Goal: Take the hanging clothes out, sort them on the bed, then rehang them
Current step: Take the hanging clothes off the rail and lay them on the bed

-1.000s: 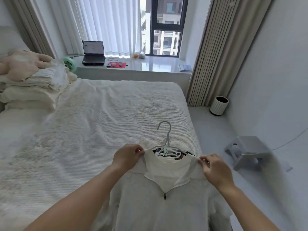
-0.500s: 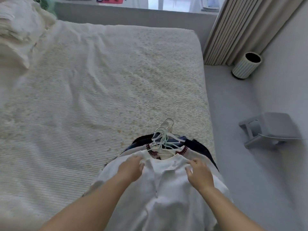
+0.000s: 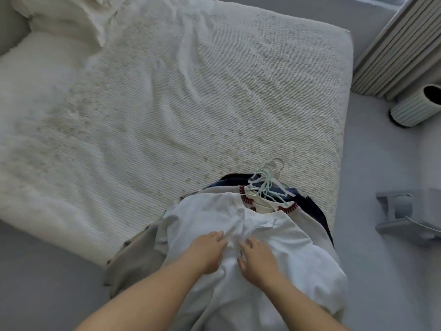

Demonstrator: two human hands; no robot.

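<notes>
Sorting seemed underway: left hand [image 3: 208, 253] and right hand [image 3: 257, 259] lay with relaxed fingers on the white top [image 3: 274, 240], uppermost of the hangered pile at the bed [image 3: 167, 103] corner. Next, likely unzipping it off its hanger [image 3: 267, 185].

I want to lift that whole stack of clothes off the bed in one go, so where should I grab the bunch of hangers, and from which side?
Grip the hanger hooks, which lie bunched together on the bed just beyond the collars. Probably come from the far side, above the white top, and curl the fingers under all the hooks at once. They are the one part clear of the fabric.
</notes>
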